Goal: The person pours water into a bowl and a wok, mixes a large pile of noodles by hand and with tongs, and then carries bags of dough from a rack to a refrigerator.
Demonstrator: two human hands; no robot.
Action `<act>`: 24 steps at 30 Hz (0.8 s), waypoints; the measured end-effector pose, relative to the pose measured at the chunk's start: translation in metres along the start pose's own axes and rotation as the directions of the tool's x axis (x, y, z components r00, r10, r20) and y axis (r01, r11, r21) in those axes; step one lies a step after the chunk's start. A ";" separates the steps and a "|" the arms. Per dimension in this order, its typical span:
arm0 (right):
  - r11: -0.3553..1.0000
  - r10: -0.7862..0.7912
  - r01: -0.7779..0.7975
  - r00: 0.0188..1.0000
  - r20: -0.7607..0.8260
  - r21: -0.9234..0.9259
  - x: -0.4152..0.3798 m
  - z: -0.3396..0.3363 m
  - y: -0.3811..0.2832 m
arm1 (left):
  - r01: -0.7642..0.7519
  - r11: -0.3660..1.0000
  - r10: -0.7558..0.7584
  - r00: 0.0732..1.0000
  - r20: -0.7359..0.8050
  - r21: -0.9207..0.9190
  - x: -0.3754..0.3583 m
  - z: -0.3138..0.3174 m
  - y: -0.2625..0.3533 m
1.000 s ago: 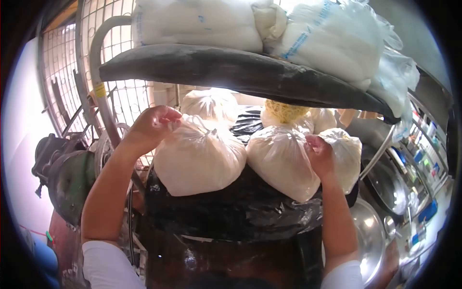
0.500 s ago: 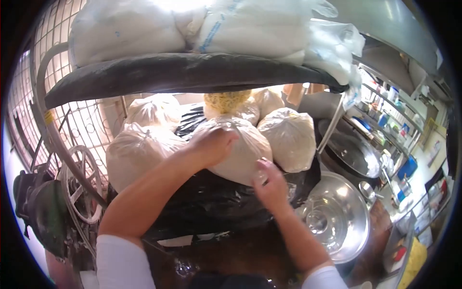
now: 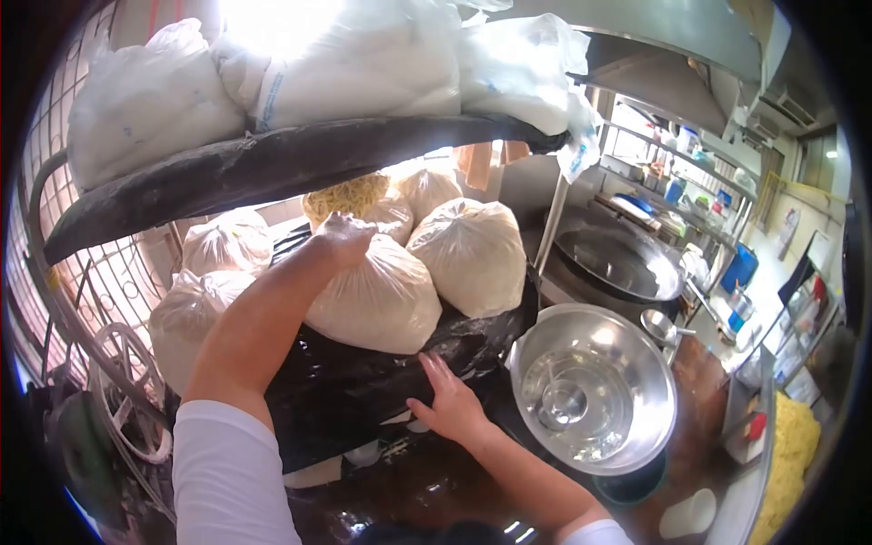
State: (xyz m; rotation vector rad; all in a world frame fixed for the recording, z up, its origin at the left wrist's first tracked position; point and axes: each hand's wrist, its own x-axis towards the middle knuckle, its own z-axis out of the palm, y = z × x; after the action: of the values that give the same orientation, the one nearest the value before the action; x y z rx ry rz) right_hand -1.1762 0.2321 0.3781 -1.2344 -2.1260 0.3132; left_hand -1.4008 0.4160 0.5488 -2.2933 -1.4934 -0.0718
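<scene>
My left hand (image 3: 346, 240) is closed around the gathered top of a filled clear plastic bag (image 3: 380, 300) with pale contents. This bag rests on a black plastic sheet (image 3: 354, 386). Just below the bag's lower right edge, my right hand (image 3: 447, 406) is open with fingers apart, over the front of the sheet. Another filled plastic bag (image 3: 472, 254) stands to the right. More such bags, including one at the back left (image 3: 227, 241), surround it. Behind my left hand is a bag of yellowish strands (image 3: 338, 202), partly hidden.
Overhead, a shelf with a black cover (image 3: 263, 163) carries large white plastic bags (image 3: 363, 77). A wide metal basin (image 3: 595, 391) sits at the right, before a large wok (image 3: 618, 259). A metal ladle (image 3: 660, 322) lies beside it. Barred window grilles (image 3: 54, 154) line the left.
The view has swung right, so the shelf and bags appear further left. My left hand has closed on the bag's top. My right hand has dropped lower, with its fingers spread.
</scene>
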 end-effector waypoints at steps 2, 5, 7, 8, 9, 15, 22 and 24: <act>0.999 0.007 -0.007 1.000 0.004 0.040 -0.003 0.001 0.007 | 0.000 0.992 -0.006 0.999 -0.048 -0.122 0.000 0.017 -0.012; 0.997 0.040 -0.041 0.999 0.017 0.068 -0.003 0.001 0.005 | 0.000 0.951 -0.049 0.987 -0.150 -0.308 -0.014 0.031 -0.014; 0.991 0.050 -0.055 0.998 0.046 0.119 -0.002 0.002 0.001 | -0.053 0.923 -0.089 0.934 -0.345 -0.381 -0.021 0.029 -0.010; 0.983 0.076 -0.086 0.995 0.069 0.161 -0.002 0.003 0.000 | 0.044 0.869 -0.198 0.944 -0.265 -0.494 -0.024 0.020 -0.006; 0.983 0.069 -0.082 0.994 0.080 0.166 -0.003 0.007 -0.001 | 0.057 0.868 -0.208 0.944 -0.257 -0.493 -0.019 0.019 -0.010; 0.993 -0.074 0.064 0.993 0.097 0.103 -0.046 0.023 0.003 | 0.297 0.951 -0.210 0.410 -0.888 -0.087 0.093 0.038 -0.075; 0.485 0.775 -0.874 0.412 0.480 -0.033 -0.260 0.005 0.057 | 0.371 0.919 -0.393 0.844 -0.364 -0.133 0.179 0.033 -0.146; 0.466 0.873 -0.810 0.487 0.035 -0.357 -0.399 0.035 0.084 | 0.370 0.922 -0.387 0.864 -0.323 -0.114 0.191 0.039 -0.156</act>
State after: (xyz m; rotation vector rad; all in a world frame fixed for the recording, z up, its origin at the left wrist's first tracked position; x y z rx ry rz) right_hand -1.0033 -0.0558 0.1435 -2.5319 -1.5373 0.5834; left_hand -1.4644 0.6496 0.6091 -1.8613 -1.7371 -0.5912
